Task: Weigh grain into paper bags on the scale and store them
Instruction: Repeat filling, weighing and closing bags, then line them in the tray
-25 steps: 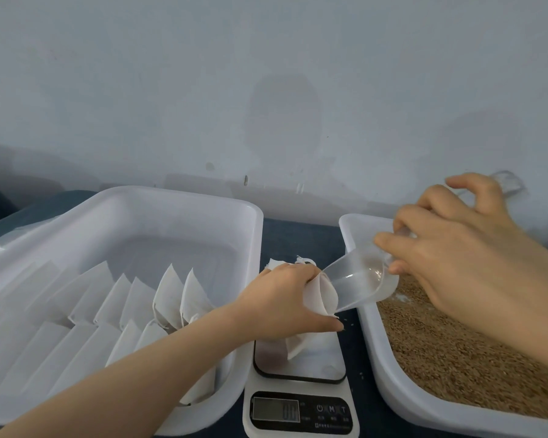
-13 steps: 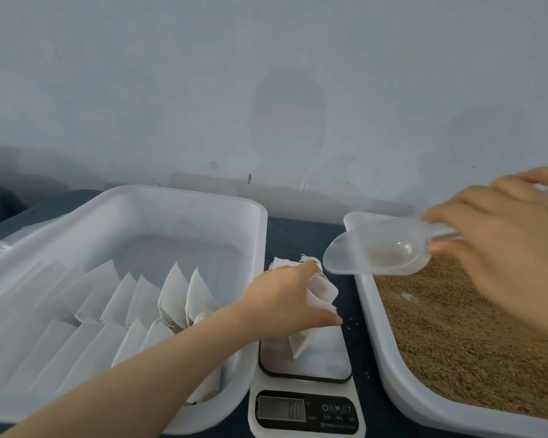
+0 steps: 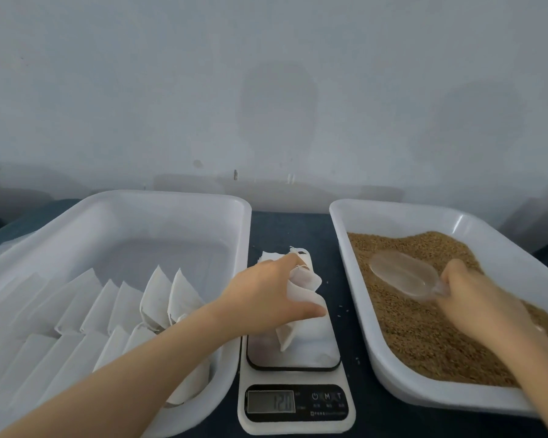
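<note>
A white paper bag (image 3: 304,298) stands on the small white scale (image 3: 295,403), whose display shows digits. My left hand (image 3: 266,295) grips the bag's top, holding it upright. To the right, a white tray (image 3: 389,368) holds brown grain (image 3: 418,330). My right hand (image 3: 478,298) holds the handle of a clear plastic scoop (image 3: 402,273), which lies low on the grain with its bowl pointing to the far left.
A large white tub (image 3: 184,203) on the left holds several filled and folded white paper bags (image 3: 168,298) in rows. A few grains lie scattered on the dark tabletop (image 3: 288,229). A pale wall rises right behind.
My right hand has carried the emptied scoop from the bag's mouth to the right and down onto the grain in the tray. My left hand keeps hold of the bag.
</note>
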Available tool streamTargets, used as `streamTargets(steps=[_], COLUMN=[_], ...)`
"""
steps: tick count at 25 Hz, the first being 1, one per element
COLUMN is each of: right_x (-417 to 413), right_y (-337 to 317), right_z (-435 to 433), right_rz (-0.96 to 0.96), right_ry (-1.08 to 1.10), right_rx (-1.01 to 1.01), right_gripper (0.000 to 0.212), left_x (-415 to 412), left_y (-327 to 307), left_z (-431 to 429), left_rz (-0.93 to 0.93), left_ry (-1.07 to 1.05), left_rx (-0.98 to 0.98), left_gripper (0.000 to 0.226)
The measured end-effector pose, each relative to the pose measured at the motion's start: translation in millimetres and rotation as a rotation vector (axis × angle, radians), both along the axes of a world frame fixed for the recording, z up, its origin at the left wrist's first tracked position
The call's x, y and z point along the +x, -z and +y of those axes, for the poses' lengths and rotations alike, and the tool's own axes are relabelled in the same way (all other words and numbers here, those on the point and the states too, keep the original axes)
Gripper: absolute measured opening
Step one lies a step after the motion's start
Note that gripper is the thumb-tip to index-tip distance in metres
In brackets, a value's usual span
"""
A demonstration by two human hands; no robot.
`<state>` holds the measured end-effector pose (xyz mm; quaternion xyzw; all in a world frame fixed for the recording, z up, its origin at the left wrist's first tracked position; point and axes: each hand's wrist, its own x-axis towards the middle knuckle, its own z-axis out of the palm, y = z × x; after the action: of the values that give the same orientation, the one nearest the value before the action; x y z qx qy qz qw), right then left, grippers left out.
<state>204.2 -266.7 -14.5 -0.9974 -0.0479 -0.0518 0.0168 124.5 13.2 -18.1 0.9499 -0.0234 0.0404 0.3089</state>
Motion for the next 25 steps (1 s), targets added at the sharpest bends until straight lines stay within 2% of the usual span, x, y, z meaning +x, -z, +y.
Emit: streamTargets(steps=[3,7,13,17,25], right_x=[-2.9,-4.9,-8.7,-9.6,-14.2], right_y=[5.2,7.4,13.1,14.2,10.2], right_z=[2.1,2.0,6.4,10.6,13.3], right_rz=[0.001,0.079,0.153,0.198,0.327], right_ry=[-0.013,0.002,-0.026,-0.075,-0.121], right_rx=[0.011,0.050,-0.038,-0.022,0.197], right_gripper=[0.024,0.022,0.021,0.023,0.024], left_x=[-0.7,-1.5,-1.4,-1.3,0.1], left_y=[-0.6,-0.2,0.4,0.7,1.5], left_z=[-0.6,-0.4,0.8,1.0,0.6], left_rz=[0.006,0.015,0.007,0.005,0.008], left_ry=[0.009,-0.003,0.005,-0.004,0.000], left_rx=[0.008,0.007,0.016,0.019,0.028], left_gripper=[0.048,0.050,0.054,0.056,0.055])
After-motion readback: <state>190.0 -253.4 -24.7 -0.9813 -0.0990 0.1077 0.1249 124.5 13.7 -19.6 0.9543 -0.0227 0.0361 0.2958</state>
